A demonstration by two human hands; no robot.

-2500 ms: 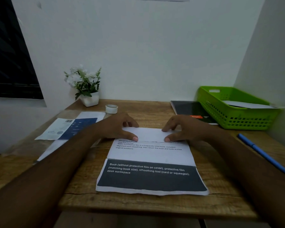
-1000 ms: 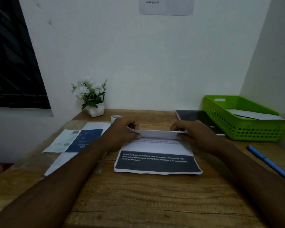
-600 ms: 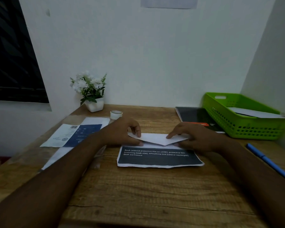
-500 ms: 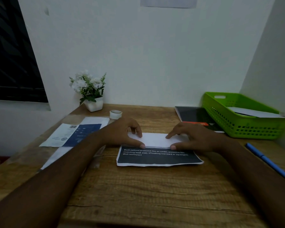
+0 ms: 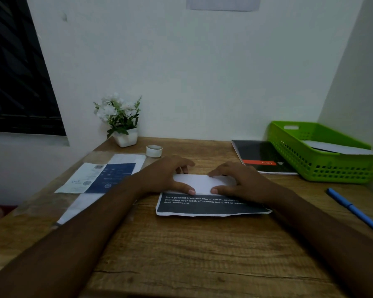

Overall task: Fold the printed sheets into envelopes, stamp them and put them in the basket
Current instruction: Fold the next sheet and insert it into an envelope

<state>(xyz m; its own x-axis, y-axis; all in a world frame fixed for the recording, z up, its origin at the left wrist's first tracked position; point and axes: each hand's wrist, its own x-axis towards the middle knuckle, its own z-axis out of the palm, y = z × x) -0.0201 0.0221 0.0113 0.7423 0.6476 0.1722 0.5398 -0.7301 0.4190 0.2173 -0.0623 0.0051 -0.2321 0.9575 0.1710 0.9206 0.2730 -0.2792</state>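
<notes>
On the table [image 5: 181,254] — both hands flat, pressing the folded sheet [image 5: 202,182].

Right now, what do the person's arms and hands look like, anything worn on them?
Both forearms are bare all the way to the frame's lower edge: no sleeves in view. The left hand and right hand show no gloves, rings, watch or bands. Short nails show on both thumbs. The dim light hides finer marks.

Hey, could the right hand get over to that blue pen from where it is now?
Probably yes. The right hand presses flat on the folded sheet, and the blue pen lies on the bare wooden desk off to its right, with nothing between them.
</notes>
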